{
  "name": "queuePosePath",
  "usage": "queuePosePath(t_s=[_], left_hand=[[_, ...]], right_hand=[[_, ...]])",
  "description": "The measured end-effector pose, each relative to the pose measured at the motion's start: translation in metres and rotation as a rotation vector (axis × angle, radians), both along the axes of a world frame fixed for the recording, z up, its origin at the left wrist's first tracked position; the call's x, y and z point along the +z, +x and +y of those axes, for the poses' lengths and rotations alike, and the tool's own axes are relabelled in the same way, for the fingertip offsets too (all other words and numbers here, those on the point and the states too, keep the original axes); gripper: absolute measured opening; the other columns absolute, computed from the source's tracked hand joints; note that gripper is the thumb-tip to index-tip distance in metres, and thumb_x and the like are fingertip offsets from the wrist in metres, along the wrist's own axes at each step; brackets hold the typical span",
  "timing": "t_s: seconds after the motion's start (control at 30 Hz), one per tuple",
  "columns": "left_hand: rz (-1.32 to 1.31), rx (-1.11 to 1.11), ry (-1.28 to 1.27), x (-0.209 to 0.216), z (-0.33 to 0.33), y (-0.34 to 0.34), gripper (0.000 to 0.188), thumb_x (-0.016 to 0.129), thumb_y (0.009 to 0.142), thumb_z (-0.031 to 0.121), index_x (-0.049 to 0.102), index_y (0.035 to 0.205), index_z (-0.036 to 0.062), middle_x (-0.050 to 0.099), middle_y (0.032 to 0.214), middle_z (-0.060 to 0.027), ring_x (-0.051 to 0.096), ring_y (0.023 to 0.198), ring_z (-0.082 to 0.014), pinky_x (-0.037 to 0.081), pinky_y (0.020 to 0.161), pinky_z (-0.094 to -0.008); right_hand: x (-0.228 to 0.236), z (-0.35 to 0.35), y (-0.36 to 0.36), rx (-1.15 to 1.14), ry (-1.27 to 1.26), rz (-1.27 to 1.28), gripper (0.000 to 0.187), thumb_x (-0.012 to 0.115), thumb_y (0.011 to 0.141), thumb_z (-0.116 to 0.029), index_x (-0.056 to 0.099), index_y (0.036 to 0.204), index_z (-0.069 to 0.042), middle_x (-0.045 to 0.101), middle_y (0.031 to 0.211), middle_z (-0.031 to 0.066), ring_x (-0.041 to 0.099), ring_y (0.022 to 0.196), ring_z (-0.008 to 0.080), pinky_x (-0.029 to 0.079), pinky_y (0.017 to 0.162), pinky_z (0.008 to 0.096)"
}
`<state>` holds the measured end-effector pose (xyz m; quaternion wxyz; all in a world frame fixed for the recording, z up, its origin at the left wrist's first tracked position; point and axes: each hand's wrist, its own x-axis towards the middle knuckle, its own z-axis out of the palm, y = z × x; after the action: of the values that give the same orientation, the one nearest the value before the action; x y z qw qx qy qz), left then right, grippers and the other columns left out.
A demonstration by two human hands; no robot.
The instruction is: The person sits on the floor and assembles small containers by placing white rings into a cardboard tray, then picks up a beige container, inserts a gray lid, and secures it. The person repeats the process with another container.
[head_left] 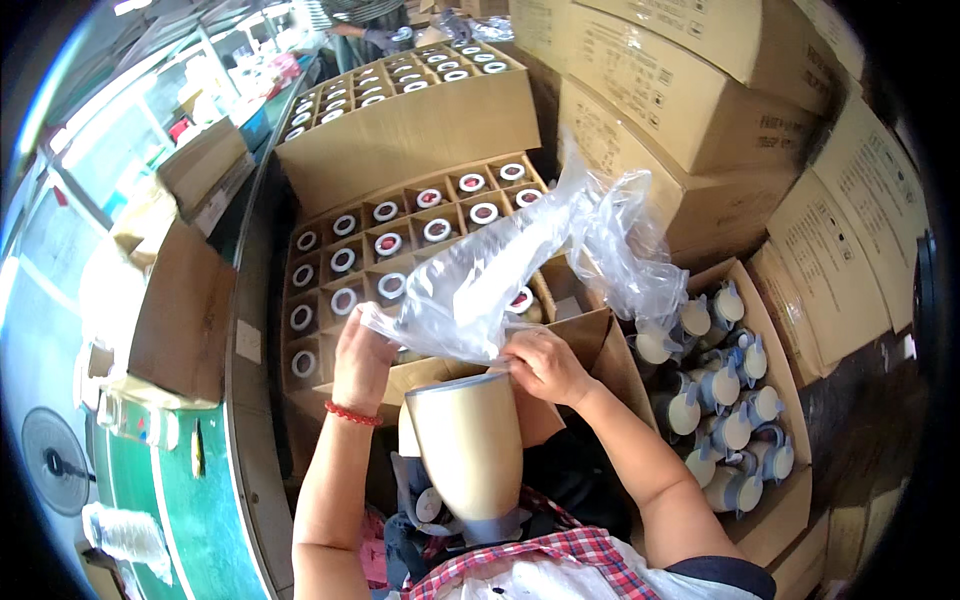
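Observation:
A clear plastic bag (490, 265) stretches between my two hands, its far end crumpled and trailing to the right. My left hand (362, 365), with a red beaded bracelet at the wrist, pinches one side of the bag's near edge. The other side is gripped by the fingers of my right hand (545, 365). Just below the bag, a cream container (465, 440) with a grey lower end leans against my lap, its wide end toward the bag. Neither palm appears to hold the container; my right fingers are close to its rim.
Ahead stands a divided carton (350, 205) of white-ringed containers, with a similar carton (410, 125) behind. An open box (790, 520) of cream jugs with grey lids sits right, below stacked cartons (680, 130). Left is a green table (205, 500). A co-worker's gloved hand (380, 40) shows far back.

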<state>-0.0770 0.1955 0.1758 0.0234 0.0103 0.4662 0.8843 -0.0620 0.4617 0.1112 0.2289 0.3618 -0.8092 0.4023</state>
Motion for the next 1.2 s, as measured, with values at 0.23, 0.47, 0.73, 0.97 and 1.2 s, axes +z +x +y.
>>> queuePosePath(t_s=[0.23,0.47,0.73,0.97,1.2], left_hand=[[0.509,0.113,-1.022,-0.037,-0.064,0.051,0.006,0.061,0.085,0.008,0.066,0.087,0.0053,0.065,0.083,-0.0045,0.061,0.086,-0.0186,0.048,0.076,-0.0311],[0.561,-0.060,-1.204,-0.080,-0.078,0.094,0.020,0.055,0.091,0.016,0.060,0.080,0.0003,0.059,0.073,-0.0102,0.060,0.066,-0.0271,0.047,0.061,-0.0362],[-0.143,-0.140,-0.655,-0.090,-0.087,0.142,0.024,0.047,0.100,0.016,0.062,0.098,-0.0034,0.067,0.086,-0.0051,0.059,0.076,-0.0106,0.051,0.069,-0.0303],[-0.484,0.398,0.026,-0.100,-0.032,0.230,0.012,0.051,0.098,0.014,0.058,0.101,0.0051,0.064,0.091,-0.0029,0.060,0.081,-0.0112,0.049,0.069,-0.0256],[0.389,-0.032,-1.493,-0.055,-0.079,0.295,0.038,0.068,0.076,0.008,0.057,0.112,0.0066,0.047,0.137,-0.0132,0.051,0.122,-0.0342,0.039,0.105,-0.0464]], right_hand=[[0.014,-0.006,0.034,0.280,-0.332,-0.319,0.015,0.048,0.078,0.014,0.052,0.085,0.001,0.059,0.082,0.0137,0.061,0.076,0.0272,0.048,0.068,0.0308],[-0.017,-0.013,0.063,0.095,-0.019,-0.299,0.019,0.046,0.067,0.019,0.049,0.077,0.003,0.053,0.079,0.0152,0.056,0.069,0.0317,0.047,0.063,0.0341],[-0.002,-0.027,0.123,0.223,0.056,-0.769,0.010,0.055,0.074,0.007,0.058,0.082,0.001,0.058,0.074,0.0135,0.059,0.064,0.0254,0.046,0.058,0.0328],[-0.003,-0.022,0.182,0.344,0.177,-0.731,0.006,0.060,0.075,0.003,0.056,0.078,-0.001,0.058,0.082,0.0121,0.060,0.073,0.0267,0.048,0.066,0.0343],[0.011,0.032,0.202,0.474,-0.127,-1.191,0.009,0.063,0.076,0.008,0.060,0.082,0.001,0.060,0.082,0.0075,0.058,0.078,0.0174,0.045,0.072,0.0287]])
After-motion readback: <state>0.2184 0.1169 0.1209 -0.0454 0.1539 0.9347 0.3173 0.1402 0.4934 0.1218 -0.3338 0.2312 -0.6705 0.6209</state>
